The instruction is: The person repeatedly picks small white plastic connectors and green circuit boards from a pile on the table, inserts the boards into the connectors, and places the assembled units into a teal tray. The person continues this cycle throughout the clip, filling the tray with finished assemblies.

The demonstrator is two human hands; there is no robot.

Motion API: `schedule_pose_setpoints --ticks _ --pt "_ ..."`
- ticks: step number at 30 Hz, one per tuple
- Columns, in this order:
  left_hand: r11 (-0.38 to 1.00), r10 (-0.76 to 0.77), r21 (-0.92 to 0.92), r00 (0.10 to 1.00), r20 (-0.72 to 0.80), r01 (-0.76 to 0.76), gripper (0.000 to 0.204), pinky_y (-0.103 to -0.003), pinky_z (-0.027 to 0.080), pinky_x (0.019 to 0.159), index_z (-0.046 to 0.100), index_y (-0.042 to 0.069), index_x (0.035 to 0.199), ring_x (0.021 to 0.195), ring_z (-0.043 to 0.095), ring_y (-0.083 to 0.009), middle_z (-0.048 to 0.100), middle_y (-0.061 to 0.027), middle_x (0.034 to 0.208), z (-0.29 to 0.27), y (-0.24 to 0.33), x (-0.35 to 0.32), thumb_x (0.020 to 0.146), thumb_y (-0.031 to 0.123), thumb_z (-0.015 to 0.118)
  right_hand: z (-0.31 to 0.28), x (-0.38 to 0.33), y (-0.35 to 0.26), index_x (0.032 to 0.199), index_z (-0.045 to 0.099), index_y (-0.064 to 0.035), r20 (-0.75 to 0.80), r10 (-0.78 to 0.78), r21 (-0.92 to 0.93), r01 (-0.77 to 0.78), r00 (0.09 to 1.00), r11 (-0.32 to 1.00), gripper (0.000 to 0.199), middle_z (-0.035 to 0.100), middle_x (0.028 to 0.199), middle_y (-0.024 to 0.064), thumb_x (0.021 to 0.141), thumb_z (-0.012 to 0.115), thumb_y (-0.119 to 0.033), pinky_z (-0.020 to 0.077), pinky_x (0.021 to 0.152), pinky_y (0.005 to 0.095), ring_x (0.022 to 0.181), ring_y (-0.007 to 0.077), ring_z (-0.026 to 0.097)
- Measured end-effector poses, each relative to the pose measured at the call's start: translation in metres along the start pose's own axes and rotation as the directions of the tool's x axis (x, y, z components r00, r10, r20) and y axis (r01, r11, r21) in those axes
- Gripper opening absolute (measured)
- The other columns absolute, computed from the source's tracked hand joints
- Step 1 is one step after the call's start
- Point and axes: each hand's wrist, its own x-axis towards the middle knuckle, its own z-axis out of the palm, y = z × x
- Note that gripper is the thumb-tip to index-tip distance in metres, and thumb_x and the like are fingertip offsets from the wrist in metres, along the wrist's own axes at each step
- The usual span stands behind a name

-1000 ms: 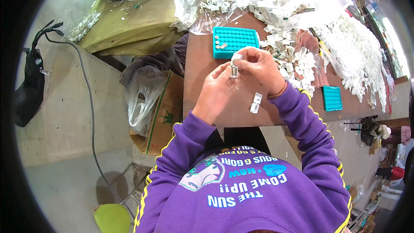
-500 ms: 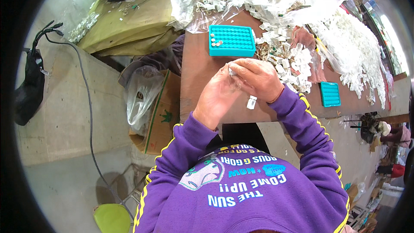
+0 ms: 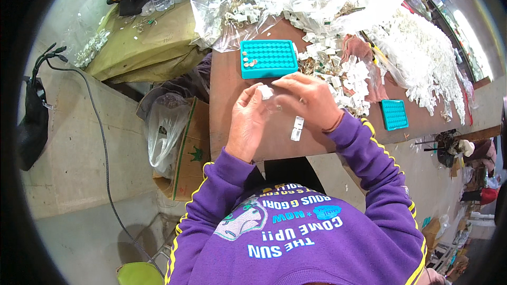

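Note:
My left hand is pinched around a small white plastic piece over the brown tabletop. To its right my right hand reaches inward with bent fingers; motion smears its fingertips, so whether they hold anything is unclear. Below that hand, near the table's front edge, is a white two-part plastic piece. Just beyond both hands stands a teal tray with rows of pockets. Several small round, shiny pieces sit in its left part.
Loose white plastic and metal parts spread right of the tray. Farther right is a large white heap by a reddish cloth. A second teal tray lies near the right front edge. Clear plastic sheeting covers the back.
My hands were together and have moved apart, uncovering the white piece in my left fingers. The whole view has shifted slightly, moving the table left and down in it.

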Motion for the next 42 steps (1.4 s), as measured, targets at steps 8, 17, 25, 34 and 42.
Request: schedule_pose_setpoints --ticks 8,17,25,34,42 --pt "0.989 0.126 0.082 0.991 -0.04 -0.122 0.021 -0.038 0.054 0.091 0.057 0.002 0.113 0.099 0.064 -0.0231 0.064 -0.0126 0.107 -0.018 0.004 0.011 0.095 0.011 0.06 -0.07 0.007 0.048 0.1 0.072 -0.0009 -0.21 0.46 0.142 -0.438 0.863 0.888 0.015 0.071 0.091 0.0066 0.087 0.068 -0.009 0.051 0.071 0.0235 0.081 0.0098 0.066" --pt "0.993 0.089 0.076 0.996 0.025 -0.091 0.023 -0.044 0.054 0.08 0.056 0.005 0.116 0.101 0.063 -0.0255 0.063 -0.0135 0.109 -0.021 0.001 0.011 0.096 0.017 0.058 -0.101 -0.021 0.052 0.101 0.069 0.0046 -0.261 0.573 0.3 -0.499 0.777 0.813 0.02 0.07 0.092 0.0093 0.092 0.063 -0.012 0.0515 0.074 0.025 0.085 0.0146 0.067" --pt "0.982 0.127 0.145 0.992 -0.024 -0.122 0.025 -0.041 0.052 0.093 0.056 0.002 0.115 0.104 0.062 -0.0273 0.062 -0.0144 0.111 -0.017 0.001 0.011 0.093 0.012 0.062 -0.028 0.057 0.14 0.09 0.071 -0.0057 0.156 0.133 -0.249 -0.091 0.979 0.964 0.012 0.069 0.087 0.0132 0.082 0.062 -0.009 0.0521 0.071 0.0385 0.08 0.0313 0.066" --pt "0.992 0.079 0.101 0.996 -0.043 -0.075 0.027 -0.042 0.054 0.085 0.056 0.001 0.115 0.101 0.063 -0.0273 0.063 -0.0146 0.108 -0.016 0.002 0.012 0.093 0.014 0.063 -0.013 0.048 0.179 0.083 0.069 -0.0068 0.328 0.304 -0.494 -0.111 0.894 0.862 0.012 0.067 0.08 0.0157 0.08 0.061 -0.016 0.0509 0.073 0.0453 0.082 0.0349 0.065" --pt "0.988 0.098 0.123 0.995 -0.035 -0.093 0.024 -0.037 0.056 0.086 0.057 0.001 0.114 0.096 0.067 -0.0252 0.065 -0.0137 0.105 -0.012 0.005 0.009 0.094 0.013 0.061 0.002 0.061 0.159 0.078 0.07 -0.0066 0.378 0.315 -0.691 0.04 0.871 0.721 0.011 0.068 0.086 0.0149 0.077 0.062 -0.014 0.0532 0.072 0.0435 0.085 0.0328 0.066"
